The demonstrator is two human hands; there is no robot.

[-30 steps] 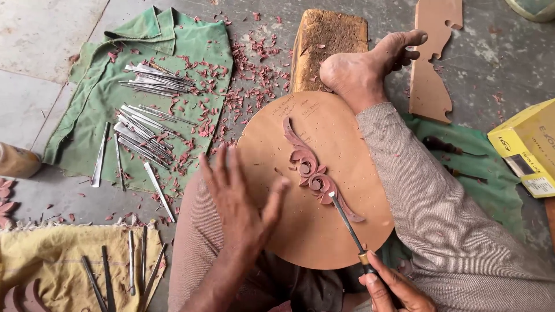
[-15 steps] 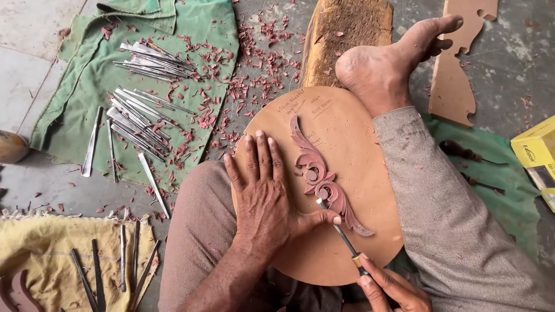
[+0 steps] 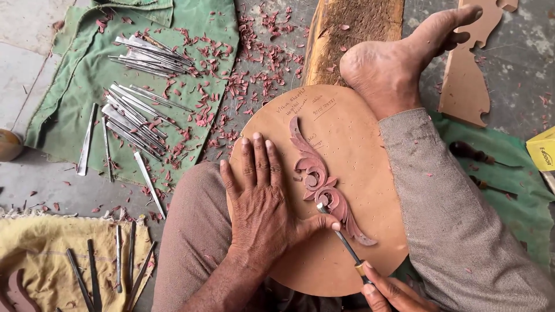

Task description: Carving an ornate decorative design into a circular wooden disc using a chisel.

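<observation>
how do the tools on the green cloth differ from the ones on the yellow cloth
The metal carving tools on the green cloth are many, pale and shiny, lying in loose heaps amid reddish wood shavings. The dark tools on the yellow cloth are few, dull and set apart, with hardly any shavings around them. The green cloth lies further from the hands than the yellow cloth. Both sets are long, slim and lying flat, unheld.

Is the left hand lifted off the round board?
No, the left hand lies flat on the round board, its thumb against the chisel.
</observation>
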